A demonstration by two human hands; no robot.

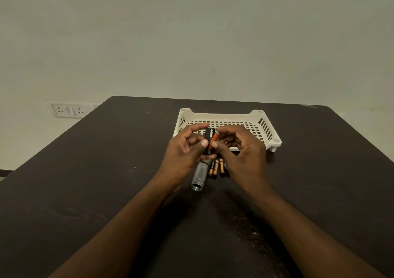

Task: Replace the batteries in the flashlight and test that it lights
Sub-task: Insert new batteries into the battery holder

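My left hand [185,149] grips a black battery holder [207,140], held upright above the table. My right hand [238,147] pinches an orange battery [215,139] between thumb and fingers, tilted against the holder's right side. Below the hands the grey flashlight body [199,176] lies on the table with its open end toward me. Three copper-and-black batteries [215,167] lie side by side just right of it. A small dark part [225,167] peeks out under my right hand; I cannot tell what it is.
A white perforated plastic tray [264,126] stands behind the hands on the dark table [106,181]. A wall socket panel [68,109] sits at the left beyond the table edge. A plain wall fills the background.
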